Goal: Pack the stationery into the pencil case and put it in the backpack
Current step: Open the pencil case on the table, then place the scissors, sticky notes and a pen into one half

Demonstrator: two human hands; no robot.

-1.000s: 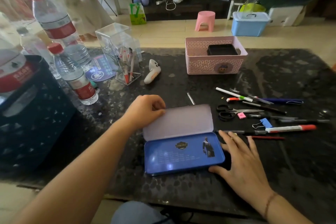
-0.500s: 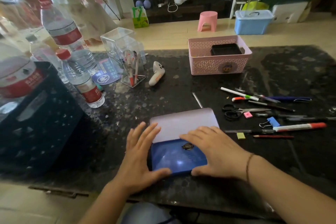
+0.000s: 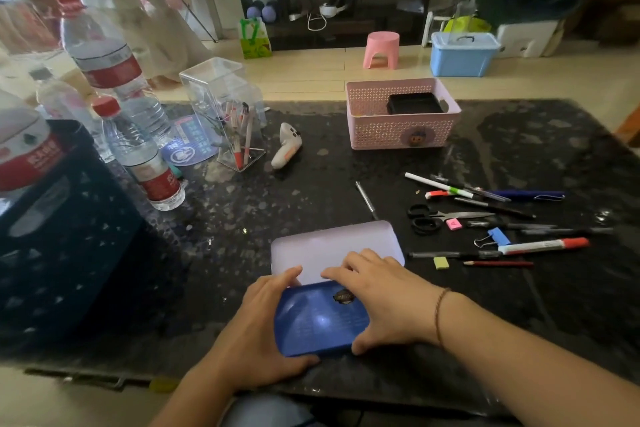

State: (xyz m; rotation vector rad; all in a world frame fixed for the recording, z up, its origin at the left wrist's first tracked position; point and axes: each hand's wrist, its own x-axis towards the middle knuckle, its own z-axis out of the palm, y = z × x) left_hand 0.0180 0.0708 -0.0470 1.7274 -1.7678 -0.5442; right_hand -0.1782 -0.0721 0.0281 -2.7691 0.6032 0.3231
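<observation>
The pencil case lies open near the table's front edge, its pale lilac lid (image 3: 332, 246) flat behind the blue half (image 3: 318, 319). My left hand (image 3: 263, 326) clasps the blue half's left end. My right hand (image 3: 384, 295) covers its right end, thumb on the front edge. To the right lies loose stationery: black scissors (image 3: 426, 218), a pink eraser (image 3: 453, 224), a blue binder clip (image 3: 498, 236), a red-capped marker (image 3: 543, 245), a red pencil (image 3: 498, 263) and several pens (image 3: 526, 195). A silver pen (image 3: 366, 199) lies just behind the lid.
A pink basket (image 3: 401, 135) stands at the back, a clear pen holder (image 3: 228, 121) and a white controller (image 3: 285, 149) left of it. Water bottles (image 3: 138, 156) stand at the left beside a black dotted bag or crate (image 3: 69, 236).
My right hand moved from the table at the case's right onto the blue half. My left hand left the lid's corner, lay flat beside the case, and now grips its left end.
</observation>
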